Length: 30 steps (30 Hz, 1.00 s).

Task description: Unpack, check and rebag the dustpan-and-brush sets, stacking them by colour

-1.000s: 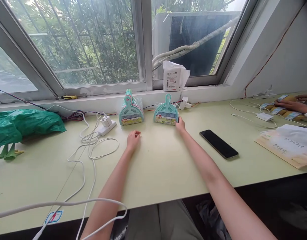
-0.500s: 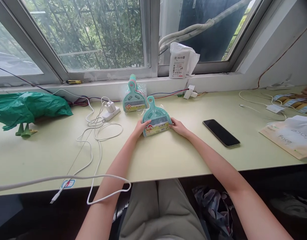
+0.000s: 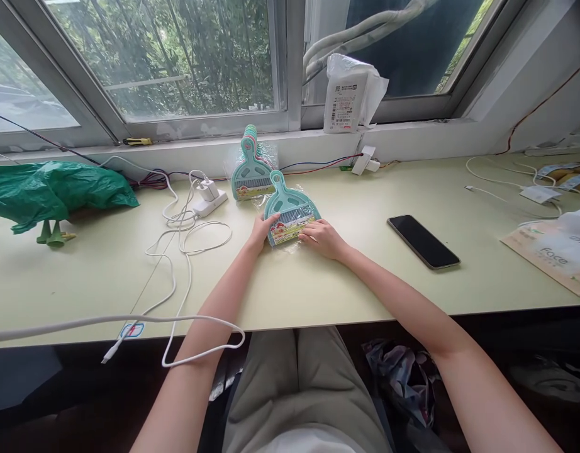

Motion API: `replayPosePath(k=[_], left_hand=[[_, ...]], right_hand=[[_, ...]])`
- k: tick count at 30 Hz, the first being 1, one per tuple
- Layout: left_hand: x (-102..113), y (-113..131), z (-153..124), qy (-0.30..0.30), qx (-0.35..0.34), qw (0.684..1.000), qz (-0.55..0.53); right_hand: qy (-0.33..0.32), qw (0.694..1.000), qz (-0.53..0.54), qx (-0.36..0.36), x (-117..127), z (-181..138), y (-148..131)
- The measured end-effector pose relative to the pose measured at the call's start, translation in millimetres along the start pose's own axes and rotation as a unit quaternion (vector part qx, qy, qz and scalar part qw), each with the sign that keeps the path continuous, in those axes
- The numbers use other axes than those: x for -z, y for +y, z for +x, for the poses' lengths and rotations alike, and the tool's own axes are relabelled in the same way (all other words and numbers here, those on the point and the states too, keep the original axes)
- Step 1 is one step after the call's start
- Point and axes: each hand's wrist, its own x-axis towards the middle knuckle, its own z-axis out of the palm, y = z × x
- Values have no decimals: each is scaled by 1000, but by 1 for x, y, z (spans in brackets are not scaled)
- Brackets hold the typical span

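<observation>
Dustpan (image 3: 290, 211): small, teal, with a brush tucked in, sealed in clear wrap. It lies flat on the table (image 3: 346, 283) near the middle, handle pointing towards the window, just in front of the stack.
Left hand (image 3: 260, 230): fingers curled, closed on the dustpan's left edge, thumb on top of the label.
Right hand (image 3: 324, 239): fingers bent over the lower right edge and holding it; knuckles up, wrist resting on the table.
Stack (image 3: 251, 177): several like dustpans in wrap, standing against the wall under the sill, just behind the held one.
Charger (image 3: 209, 197): white, left of the stack, with a white cable (image 3: 177, 264) looping over the table and off its front edge.
Phone (image 3: 423, 241): black, screen dark, flat, well right of the hands.
Green bag (image 3: 58, 192): crumpled, far left.
Parcel (image 3: 349, 94): white, labelled, on the sill.
Paper bag (image 3: 557, 251): printed, flat, far right.
</observation>
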Motion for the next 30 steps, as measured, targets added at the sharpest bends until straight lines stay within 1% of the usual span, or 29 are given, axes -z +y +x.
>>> replayPosePath(k=[3,5,6,8,10,12,14,16,17,18,21,23,27,30], left_hand=[[-1,0,0,7,1,999,-40],[-3,2,-2,-1,5,997,-74],[-3,4,-3,-6,8,996,-89],[-5,7,-6,-20,19,994,-108],[-5,11,-10,-44,32,991,-119],[-4,14,-12,-82,42,988,-121],[-2,17,-15,-131,55,984,-103],[1,19,-16,-175,66,980,-64],[3,20,-16,-194,69,978,-40],[5,21,-16,-212,70,975,-16],[12,23,-14,-259,68,963,42],[17,23,-11,-270,65,958,70],[24,19,-5,-247,61,960,116],[25,15,-3,-221,61,966,118]], right_hand=[[21,996,64,-57,-5,-1,6],[54,981,143,-115,-7,0,12],[72,968,191,-149,-8,0,15],[108,924,293,-222,-9,1,19],[136,866,393,-278,-11,2,22],[165,805,481,-306,-12,4,25],[195,750,545,-320,-13,4,29],[214,708,584,-334,-14,4,33],[215,697,594,-339,-14,3,34],[214,691,599,-343,-13,2,35],[216,688,596,-354,-10,0,37],[221,688,591,-359,-7,0,36],[213,697,584,-359,1,0,33],[208,697,579,-368,5,0,32]])
